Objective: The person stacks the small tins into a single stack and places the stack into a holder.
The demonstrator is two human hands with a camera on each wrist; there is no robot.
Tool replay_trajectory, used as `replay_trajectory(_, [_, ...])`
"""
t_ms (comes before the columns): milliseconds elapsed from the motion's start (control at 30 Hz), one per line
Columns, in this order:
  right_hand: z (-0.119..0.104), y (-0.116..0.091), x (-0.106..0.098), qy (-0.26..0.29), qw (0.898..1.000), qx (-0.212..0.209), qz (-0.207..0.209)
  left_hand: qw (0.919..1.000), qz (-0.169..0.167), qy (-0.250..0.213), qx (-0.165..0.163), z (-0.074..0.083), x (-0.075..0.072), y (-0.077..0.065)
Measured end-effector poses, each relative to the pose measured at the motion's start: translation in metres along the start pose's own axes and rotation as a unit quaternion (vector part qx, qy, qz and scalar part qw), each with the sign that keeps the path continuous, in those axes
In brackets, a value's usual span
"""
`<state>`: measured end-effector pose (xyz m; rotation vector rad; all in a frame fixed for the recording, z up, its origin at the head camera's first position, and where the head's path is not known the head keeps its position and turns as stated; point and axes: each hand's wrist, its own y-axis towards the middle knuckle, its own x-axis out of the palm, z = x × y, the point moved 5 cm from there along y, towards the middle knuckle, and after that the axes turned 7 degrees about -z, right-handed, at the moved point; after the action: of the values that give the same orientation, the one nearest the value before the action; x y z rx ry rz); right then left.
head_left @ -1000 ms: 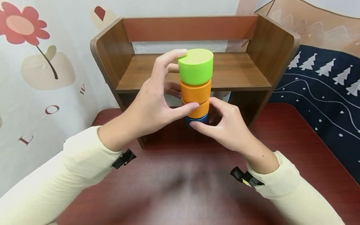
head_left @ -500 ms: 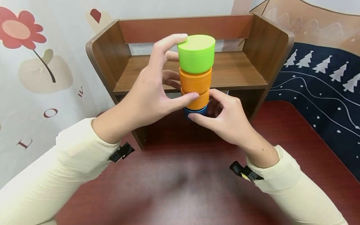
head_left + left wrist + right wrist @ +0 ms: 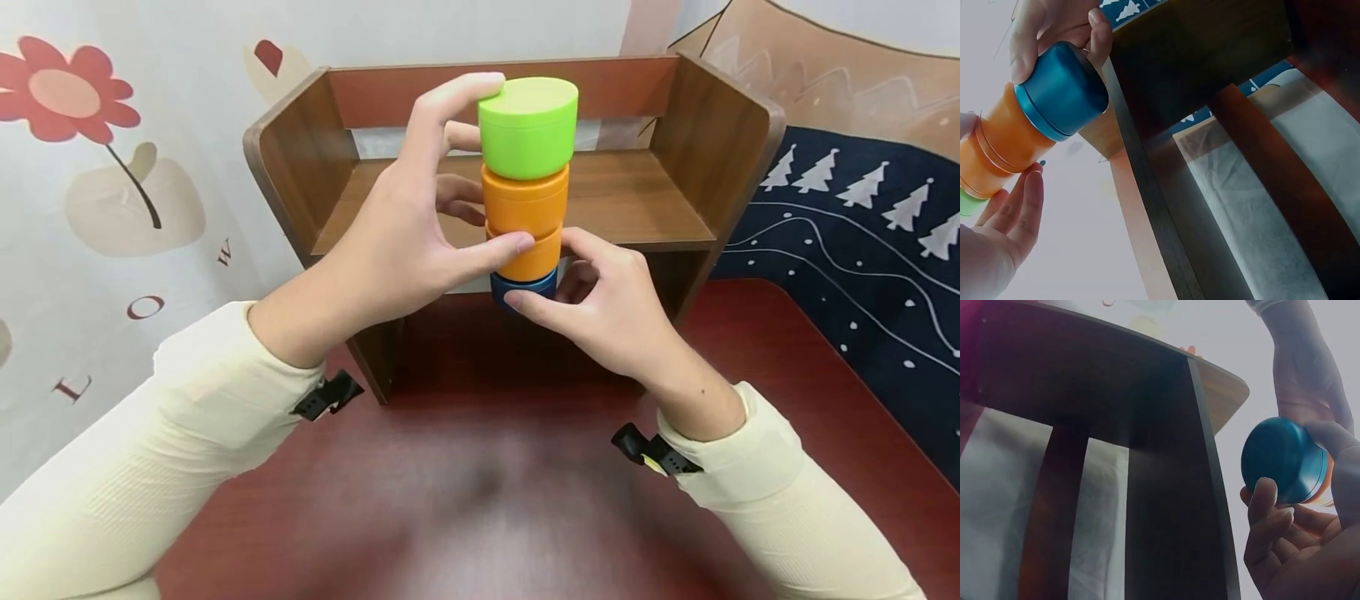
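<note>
An upright stack of cups is held up in front of the shelf. On top is a lime green cup point(image 3: 528, 133), bottom up; below it come two orange cups point(image 3: 525, 200) and a blue cup point(image 3: 504, 288) at the base. My left hand point(image 3: 397, 217) grips the stack from the left, its index finger at the green top edge and its thumb across the lower orange cup. From the right, my right hand point(image 3: 611, 304) holds the blue cup, thumb in front and fingers partly hidden behind. The blue cup point(image 3: 1282, 462) shows its rounded end in the right wrist view.
A brown wooden desk shelf point(image 3: 615, 196) stands behind the hands on a dark red table point(image 3: 480, 500). Its side panels rise left and right of the stack. A printed wall covering point(image 3: 172, 200) hangs behind, with a navy tree-patterned part at right.
Both hands have raised the stack higher in front of the shelf, keeping the same grip. The head view has shifted slightly.
</note>
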<state>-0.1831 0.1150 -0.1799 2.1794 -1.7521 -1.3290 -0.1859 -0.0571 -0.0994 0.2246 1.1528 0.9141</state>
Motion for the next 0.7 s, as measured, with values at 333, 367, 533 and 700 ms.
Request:
replay_trajectory(333, [0.002,0.010,0.000,-0.001,1.000,0.012,-0.004,0.9997,0.004,-0.024,-0.007,-0.009,-0.004,0.003])
replay_trajectory(367, [0.002,0.011,0.000,0.000,1.000,0.012,-0.003,0.9997,0.005,-0.025,-0.007,-0.010,-0.005,0.003])
replay_trajectory(533, [0.000,0.016,-0.002,-0.003,1.000,0.013,0.002,0.9997,0.008,-0.020,-0.008,-0.012,-0.007,0.006])
replay_trajectory(700, [0.000,0.020,-0.004,-0.009,1.000,0.019,0.001,0.9996,0.012,-0.022,-0.014,-0.014,-0.007,0.010])
